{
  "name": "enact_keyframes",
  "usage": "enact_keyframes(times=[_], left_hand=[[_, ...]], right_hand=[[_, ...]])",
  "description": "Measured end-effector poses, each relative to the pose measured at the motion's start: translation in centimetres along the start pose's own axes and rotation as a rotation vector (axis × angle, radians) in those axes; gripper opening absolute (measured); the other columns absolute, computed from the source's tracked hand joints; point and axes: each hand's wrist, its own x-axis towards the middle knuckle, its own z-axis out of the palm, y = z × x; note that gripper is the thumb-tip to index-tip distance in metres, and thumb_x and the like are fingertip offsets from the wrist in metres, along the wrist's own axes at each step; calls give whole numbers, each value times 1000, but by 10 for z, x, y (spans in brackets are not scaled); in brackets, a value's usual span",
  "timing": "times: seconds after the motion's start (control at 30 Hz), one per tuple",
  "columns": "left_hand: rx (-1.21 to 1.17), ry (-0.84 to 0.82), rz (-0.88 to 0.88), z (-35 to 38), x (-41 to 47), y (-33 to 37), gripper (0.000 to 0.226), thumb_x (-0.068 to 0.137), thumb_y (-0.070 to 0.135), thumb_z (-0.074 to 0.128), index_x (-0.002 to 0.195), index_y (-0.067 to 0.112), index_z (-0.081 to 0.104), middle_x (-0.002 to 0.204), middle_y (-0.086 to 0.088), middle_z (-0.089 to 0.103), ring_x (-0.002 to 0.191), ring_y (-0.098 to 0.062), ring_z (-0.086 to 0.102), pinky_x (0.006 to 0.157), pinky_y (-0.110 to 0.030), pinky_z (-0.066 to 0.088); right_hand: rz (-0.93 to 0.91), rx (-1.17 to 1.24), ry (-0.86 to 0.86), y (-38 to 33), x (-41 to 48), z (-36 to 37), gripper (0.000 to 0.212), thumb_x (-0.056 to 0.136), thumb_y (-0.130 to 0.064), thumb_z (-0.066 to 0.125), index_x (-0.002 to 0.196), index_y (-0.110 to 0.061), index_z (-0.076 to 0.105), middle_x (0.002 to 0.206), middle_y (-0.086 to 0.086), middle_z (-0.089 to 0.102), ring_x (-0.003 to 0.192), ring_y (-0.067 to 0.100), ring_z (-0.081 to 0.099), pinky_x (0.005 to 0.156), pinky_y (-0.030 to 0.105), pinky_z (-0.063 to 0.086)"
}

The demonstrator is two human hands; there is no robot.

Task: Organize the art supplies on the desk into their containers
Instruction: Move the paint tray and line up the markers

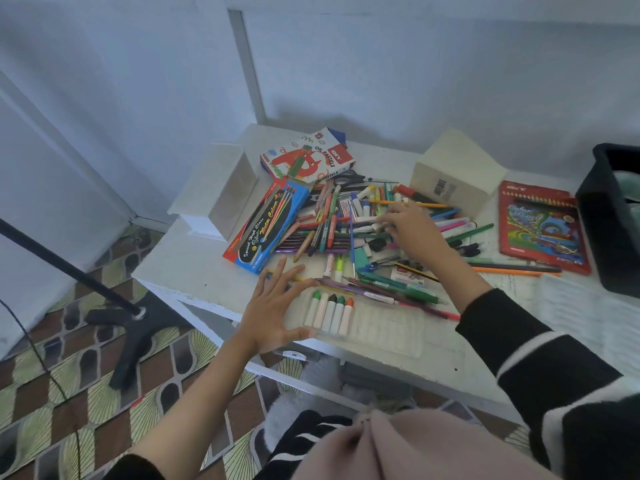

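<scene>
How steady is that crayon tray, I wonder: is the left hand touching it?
Touching. The head view shows the left hand spread at the left end of the clear crayon tray, thumb lying against its near corner.

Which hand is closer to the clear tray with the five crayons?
Left. The left hand touches the tray at its left end; the right hand reaches into the pile of pens behind it.

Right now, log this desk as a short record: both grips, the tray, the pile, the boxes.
left grip: fingers spread flat on the desk, at the clear tray's left end
right grip: over the pile, fingertips at a white stick; hold unclear
tray contents: five pastels in the left slots, other slots bare
pile: loose pens, crayons, pencils
boxes: oil pastels box, Water Colour box
</scene>
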Motion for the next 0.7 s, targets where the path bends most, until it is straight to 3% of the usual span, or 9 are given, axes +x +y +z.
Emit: enact_keyframes(times=[0.13, 0.3, 0.43, 0.6, 0.67, 0.7], left_hand=[[-1, -4, -5, 0, 0, 0, 85, 69, 88, 32, 141, 42, 28, 156, 6, 18, 147, -18, -9, 115, -50, -7], [4, -5, -2, 0, 0, -1, 86, 69, 88, 32, 141, 42, 27, 156, 7, 18, 147, -18, -9, 115, -50, -7], [10, -3, 6, 1, 1, -2, 85, 70, 87, 33, 142, 41, 28, 156, 6, 19, 147, -17, -9, 115, -52, -6], [4, -1, 7, 1, 1, -2, 84, 70, 87, 33, 142, 43, 25, 156, 6, 21, 147, -18, -7, 116, -52, -5], [0, 0, 7, 1, 1, -2, 84, 70, 87, 32, 142, 44, 23, 156, 7, 21, 147, -18, -7, 116, -52, -5], [2, -1, 8, 1, 0, -2, 84, 70, 87, 32, 142, 44, 23, 156, 7, 21, 147, -18, -7, 116, -52, -5]], right_hand=[[-18, -86, -15, -2, 5, 2, 29, 90, -14, 58, 119, -16, 59, 122, 7, 50, 115, 24, 42, 88, 40, 43], [-59, -47, 72, -3, 3, 2, 18, 85, -13, 65, 103, -14, 61, 113, 7, 53, 106, 24, 47, 83, 40, 47], [-129, 97, 201, -4, -4, 3, 6, 85, -8, 63, 89, -11, 61, 101, 6, 61, 95, 26, 53, 78, 39, 46], [-140, 286, 276, -4, -16, 4, 8, 86, -6, 63, 91, -12, 62, 93, 3, 65, 88, 22, 54, 74, 37, 47], [-137, 370, 279, -9, -23, 3, 9, 85, -4, 63, 93, -10, 63, 91, 2, 64, 84, 16, 54, 76, 30, 47], [-111, 439, 289, -14, -28, 0, 10, 85, -3, 63, 93, -10, 64, 90, 2, 63, 80, 8, 53, 76, 20, 44]])
